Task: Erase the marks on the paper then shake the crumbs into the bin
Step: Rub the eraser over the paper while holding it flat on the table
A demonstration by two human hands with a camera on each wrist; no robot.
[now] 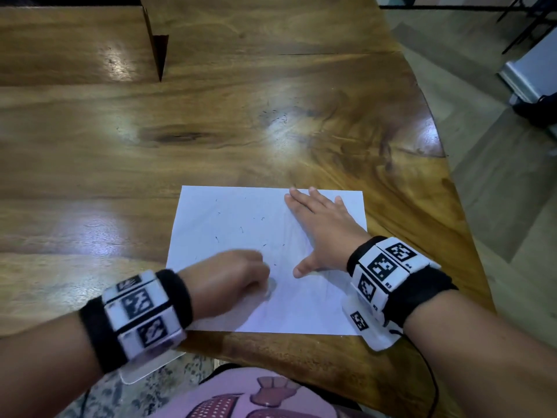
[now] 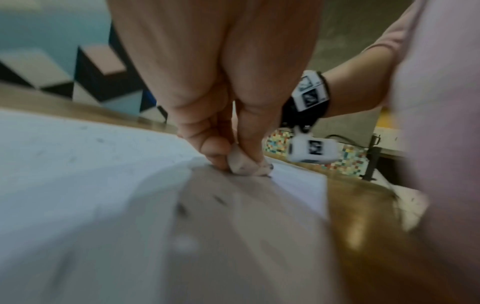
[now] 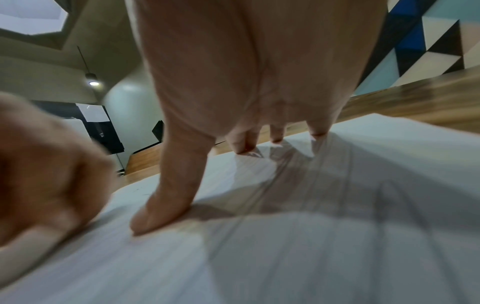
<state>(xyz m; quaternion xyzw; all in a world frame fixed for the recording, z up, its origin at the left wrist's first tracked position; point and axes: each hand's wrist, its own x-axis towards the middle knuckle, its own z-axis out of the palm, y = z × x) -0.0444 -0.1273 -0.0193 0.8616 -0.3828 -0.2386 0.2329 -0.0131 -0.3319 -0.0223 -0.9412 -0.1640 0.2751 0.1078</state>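
Observation:
A white sheet of paper (image 1: pixel 229 218) lies flat on the wooden table near its front edge. Dark eraser crumbs (image 1: pixel 241 229) are scattered over its middle. My left hand (image 1: pixel 238 276) pinches a small pale eraser (image 2: pixel 242 164) between thumb and fingers and presses it on the paper's lower middle; the hand is blurred. My right hand (image 1: pixel 322 227) lies flat on the right part of the sheet with fingers straight and spread. In the right wrist view its thumb and fingertips (image 3: pixel 244 148) press on the paper (image 3: pixel 285 246). No bin is in view.
The wooden table (image 1: pixel 211 131) stretches far ahead, with more dark crumbs (image 1: pixel 277 116) beyond the paper. Its curved right edge (image 1: pixel 437 140) drops to the floor. A dark notch (image 1: pixel 158 52) cuts into the table at the back left.

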